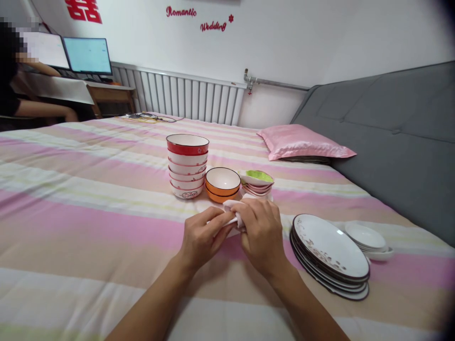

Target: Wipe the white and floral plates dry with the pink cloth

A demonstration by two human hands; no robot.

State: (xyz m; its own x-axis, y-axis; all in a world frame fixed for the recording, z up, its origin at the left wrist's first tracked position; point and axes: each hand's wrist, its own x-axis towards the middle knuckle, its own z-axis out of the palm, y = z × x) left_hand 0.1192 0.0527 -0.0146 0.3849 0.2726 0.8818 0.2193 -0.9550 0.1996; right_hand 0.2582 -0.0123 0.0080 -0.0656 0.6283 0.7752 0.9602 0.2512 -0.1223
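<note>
My left hand (204,234) is closed, its thumb and fingers pinching a thin white piece (232,221) whose kind I cannot make out, since the hands hide most of it. A crumpled white cloth (234,206) is bunched in my right hand (261,232) and wraps the far end of that piece. Just beyond my hands stand two nested orange bowls (223,188). To their left rises a tall stack of white bowls (187,173) topped by a red one (187,144). Leaf-shaped dishes (258,182), the top one green inside, are piled behind my right hand.
Dark-rimmed plates (330,246) lie stacked to my right, beside small white dishes (368,239). A striped sheet (106,222) covers the bed. Farther off are a pink pillow (305,142), a grey headboard (391,109), cables (152,117) and a person (9,85) at a desk.
</note>
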